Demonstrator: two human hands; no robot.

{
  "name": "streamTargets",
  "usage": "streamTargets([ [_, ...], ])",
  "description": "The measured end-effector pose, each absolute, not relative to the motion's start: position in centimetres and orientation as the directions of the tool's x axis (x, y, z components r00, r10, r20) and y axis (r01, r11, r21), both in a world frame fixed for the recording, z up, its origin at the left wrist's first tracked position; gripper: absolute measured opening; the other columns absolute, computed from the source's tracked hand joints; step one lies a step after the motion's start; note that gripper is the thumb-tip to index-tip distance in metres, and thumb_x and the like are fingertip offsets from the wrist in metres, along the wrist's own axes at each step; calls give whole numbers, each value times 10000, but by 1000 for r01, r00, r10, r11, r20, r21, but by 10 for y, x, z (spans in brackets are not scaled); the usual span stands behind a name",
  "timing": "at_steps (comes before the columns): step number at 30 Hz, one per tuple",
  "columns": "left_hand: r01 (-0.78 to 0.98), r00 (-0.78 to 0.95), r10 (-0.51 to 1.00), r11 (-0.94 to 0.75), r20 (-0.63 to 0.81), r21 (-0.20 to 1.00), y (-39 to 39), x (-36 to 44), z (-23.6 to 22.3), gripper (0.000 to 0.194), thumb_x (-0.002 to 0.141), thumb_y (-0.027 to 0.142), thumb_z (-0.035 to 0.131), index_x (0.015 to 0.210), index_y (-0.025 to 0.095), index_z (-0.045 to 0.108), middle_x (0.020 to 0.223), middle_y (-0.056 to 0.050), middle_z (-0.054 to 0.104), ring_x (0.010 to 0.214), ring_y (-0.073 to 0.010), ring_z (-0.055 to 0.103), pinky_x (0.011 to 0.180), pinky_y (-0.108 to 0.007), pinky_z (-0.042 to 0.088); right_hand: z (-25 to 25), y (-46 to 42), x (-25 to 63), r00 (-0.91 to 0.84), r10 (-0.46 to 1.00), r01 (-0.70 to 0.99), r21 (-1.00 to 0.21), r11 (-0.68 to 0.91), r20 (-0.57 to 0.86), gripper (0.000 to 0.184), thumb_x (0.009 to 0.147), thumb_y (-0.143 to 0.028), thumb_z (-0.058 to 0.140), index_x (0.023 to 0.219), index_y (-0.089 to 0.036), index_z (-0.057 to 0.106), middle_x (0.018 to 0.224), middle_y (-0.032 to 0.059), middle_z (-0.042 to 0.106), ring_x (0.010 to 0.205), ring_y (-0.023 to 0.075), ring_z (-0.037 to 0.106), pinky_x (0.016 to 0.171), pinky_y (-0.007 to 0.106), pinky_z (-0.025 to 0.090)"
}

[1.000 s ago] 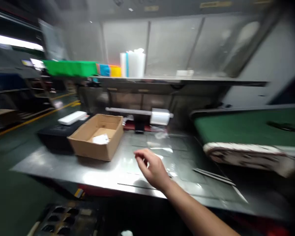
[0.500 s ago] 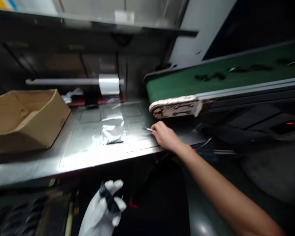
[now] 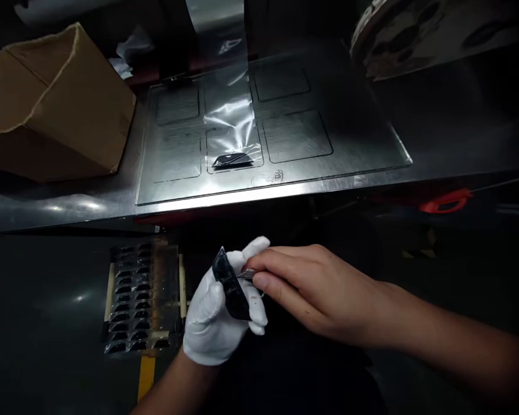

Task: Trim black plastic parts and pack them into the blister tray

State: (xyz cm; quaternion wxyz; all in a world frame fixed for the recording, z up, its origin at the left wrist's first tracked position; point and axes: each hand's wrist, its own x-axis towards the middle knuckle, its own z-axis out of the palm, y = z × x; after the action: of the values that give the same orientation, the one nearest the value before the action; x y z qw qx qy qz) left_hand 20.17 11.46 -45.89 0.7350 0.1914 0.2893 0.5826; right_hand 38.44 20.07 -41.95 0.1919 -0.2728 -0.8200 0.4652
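Note:
My left hand [image 3: 218, 308], in a white glove, grips a dark, glossy plastic part [image 3: 231, 288] with a pointed upper end, tilted over the lap. My bare right hand [image 3: 311, 288] pinches a small, flat, silvery blade-like tool [image 3: 246, 275] between thumb and forefinger. The tip of this tool is at the right edge of the plastic part; whether it touches cannot be made out. On the metal worktable [image 3: 303, 187], beyond both hands, a similar black part [image 3: 232, 160] lies within the end of a clear plastic film strip [image 3: 231, 118].
An open cardboard box [image 3: 82, 109] stands on the table at the left. Below the table edge, a tray [image 3: 175, 288] carries rows of black parts in clear wrapping. The conveyor's end plate [image 3: 415, 43] juts in at upper right. An orange-red handle [image 3: 447, 200] shows at right.
My right hand has come from the table, with the thin tool, to the part in my left hand. My left hand is raised further into view. The view has tilted down and nearer.

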Motion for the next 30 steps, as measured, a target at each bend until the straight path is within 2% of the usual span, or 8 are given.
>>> streamTargets([
  [8,-695,203,954,298,-219,654,114,197,-461,354,941,465,700,1248,300,758,1547,-126,571,585,-93,707,467,-178,572,-427,194,382,-763,630,293,-790,538,147,228,1067,-259,501,1145,-217,711,1001,30,759,796,142,694,679,248,522],
  [14,-692,264,944,328,-198,643,115,195,-464,372,969,453,665,1282,268,743,1609,-148,490,554,-75,700,476,-172,588,-429,198,388,-811,569,310,-726,614,135,238,1074,-287,487,1075,-204,710,900,23,718,697,128,627,588,254,445],
  [19,-715,278,943,331,-184,616,115,196,-462,360,977,425,652,1278,248,740,1622,-145,465,606,-99,727,477,-179,598,-427,200,392,-839,528,284,-721,632,132,267,1084,-295,458,1149,-217,705,929,26,734,724,134,636,607,254,459],
  [26,-715,306,933,356,-188,602,112,196,-464,336,982,422,646,1249,241,739,1608,-138,469,598,-90,727,497,-183,609,-429,196,397,-844,520,279,-718,637,133,268,1084,-299,474,1180,-224,713,968,28,760,758,141,673,614,269,466],
  [30,-732,301,928,374,-221,570,109,198,-465,335,980,407,658,1254,233,740,1567,-134,516,611,-95,735,511,-171,609,-430,191,399,-850,514,289,-718,634,111,273,1082,-303,489,1231,-228,705,986,18,775,774,142,699,621,274,460],
])
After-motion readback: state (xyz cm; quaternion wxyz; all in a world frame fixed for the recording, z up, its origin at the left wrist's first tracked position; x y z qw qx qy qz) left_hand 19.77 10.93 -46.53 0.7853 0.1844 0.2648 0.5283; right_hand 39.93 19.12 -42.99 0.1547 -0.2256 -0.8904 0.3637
